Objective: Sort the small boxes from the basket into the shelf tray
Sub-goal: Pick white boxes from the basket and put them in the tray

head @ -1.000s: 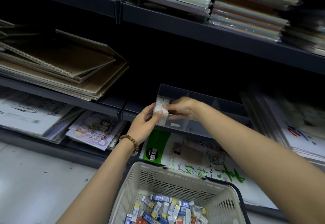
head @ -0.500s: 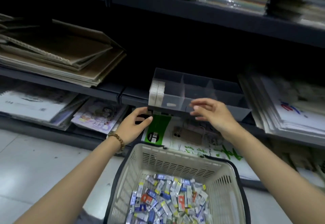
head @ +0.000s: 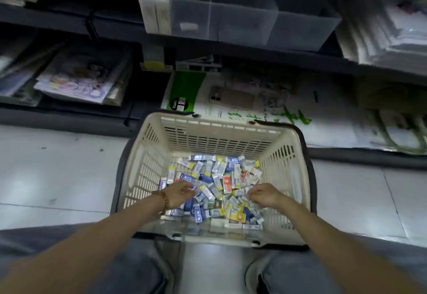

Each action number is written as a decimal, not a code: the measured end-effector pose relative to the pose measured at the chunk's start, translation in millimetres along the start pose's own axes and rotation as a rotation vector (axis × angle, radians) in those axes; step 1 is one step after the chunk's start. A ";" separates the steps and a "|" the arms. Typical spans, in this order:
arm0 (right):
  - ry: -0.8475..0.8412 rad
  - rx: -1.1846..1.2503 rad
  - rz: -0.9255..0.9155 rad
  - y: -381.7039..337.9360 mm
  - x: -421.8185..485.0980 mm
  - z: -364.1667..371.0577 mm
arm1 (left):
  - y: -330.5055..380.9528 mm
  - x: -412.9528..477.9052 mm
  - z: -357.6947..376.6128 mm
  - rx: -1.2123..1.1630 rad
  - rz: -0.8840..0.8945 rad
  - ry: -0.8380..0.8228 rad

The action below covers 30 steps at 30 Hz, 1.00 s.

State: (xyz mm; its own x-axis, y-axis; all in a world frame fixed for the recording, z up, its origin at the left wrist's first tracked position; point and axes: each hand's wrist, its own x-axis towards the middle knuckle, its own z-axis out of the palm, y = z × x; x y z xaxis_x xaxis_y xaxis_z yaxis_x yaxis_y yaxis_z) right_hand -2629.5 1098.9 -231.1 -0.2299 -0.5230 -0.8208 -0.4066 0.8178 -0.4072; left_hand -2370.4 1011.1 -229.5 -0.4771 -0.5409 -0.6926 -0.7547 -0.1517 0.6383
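Note:
A cream plastic basket (head: 298, 155) stands on the floor between my knees, its bottom covered with several small blue, white, yellow and red boxes (head: 215, 183). My left hand (head: 178, 194), with a bead bracelet at the wrist, is down in the basket on the left side of the pile, fingers curled. My right hand (head: 263, 195) is on the right side, fingertips down among the boxes. Whether either hand grips a box is hidden. The grey divided shelf tray (head: 242, 23) sits on the shelf above, with white boxes (head: 154, 9) stacked in its left compartment.
Dark shelf edges (head: 231, 49) run across above the basket. Paper packs (head: 254, 102) lie on the bottom shelf behind the basket, colouring books (head: 78, 79) to the left, paper stacks (head: 388, 35) to the right. Pale floor tiles (head: 57, 173) flank the basket.
Both hands left the shelf tray and dropped into the basket onto the pile of boxes. My view tilted down from the shelf to the basket.

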 end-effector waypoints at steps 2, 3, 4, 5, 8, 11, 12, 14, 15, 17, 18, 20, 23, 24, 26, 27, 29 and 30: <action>-0.035 -0.072 0.017 10.3 8.2 5.5 | -11.0 15.9 11.3 0.130 -0.021 -0.101; -0.071 -0.135 0.038 15.6 11.1 8.2 | -15.2 23.2 16.5 0.192 -0.035 -0.154; -0.120 -0.219 0.068 20.6 13.4 10.9 | -18.5 30.1 21.9 0.234 -0.050 -0.205; -0.166 -0.314 0.100 25.6 15.2 13.9 | -21.1 35.9 27.1 0.268 -0.064 -0.250; -0.279 -0.497 0.112 41.8 20.1 26.8 | -24.8 49.3 42.3 0.398 -0.111 -0.349; -0.344 -0.522 0.035 45.7 19.0 34.7 | -22.7 56.1 52.1 0.464 -0.159 -0.406; -0.350 -0.507 0.017 45.1 19.5 36.0 | -20.9 57.3 53.6 0.483 -0.176 -0.414; -0.349 -0.453 0.005 45.3 22.4 36.4 | -17.4 60.4 56.6 0.517 -0.203 -0.444; -0.353 -0.410 0.007 45.3 23.9 35.9 | -16.0 61.8 58.5 0.520 -0.207 -0.463; -0.368 -0.342 0.008 45.0 26.4 36.7 | -13.0 60.9 63.0 0.506 -0.211 -0.505; -0.383 -0.356 0.001 44.7 28.0 38.2 | -11.8 59.9 65.4 0.505 -0.203 -0.522; -0.411 -0.465 -0.019 42.7 30.3 42.0 | -9.8 57.9 69.0 0.514 -0.188 -0.552; -0.426 -0.543 -0.045 38.5 32.1 46.7 | -8.6 57.9 70.6 0.482 -0.155 -0.559; -0.429 -0.523 -0.048 37.3 32.7 46.9 | -9.5 58.9 70.5 0.461 -0.144 -0.557; -0.438 -0.445 -0.050 39.5 34.0 46.7 | -13.3 61.7 70.8 0.429 -0.124 -0.571; -0.431 -0.387 -0.053 41.8 34.5 45.8 | -15.5 63.1 70.9 0.420 -0.114 -0.587; -0.405 -0.255 -0.062 46.3 35.2 44.8 | -19.0 65.8 71.7 0.399 -0.090 -0.600; -0.400 -0.216 -0.073 46.4 35.2 45.5 | -20.1 67.7 72.3 0.389 -0.079 -0.599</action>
State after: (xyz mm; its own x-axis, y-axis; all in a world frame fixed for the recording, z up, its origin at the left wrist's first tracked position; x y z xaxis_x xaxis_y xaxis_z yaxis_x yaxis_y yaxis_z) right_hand -2616.2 1129.3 -297.0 0.1486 -0.4090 -0.9003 -0.5939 0.6910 -0.4120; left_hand -2420.1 1037.4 -313.5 -0.4950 0.0232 -0.8686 -0.8500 0.1946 0.4896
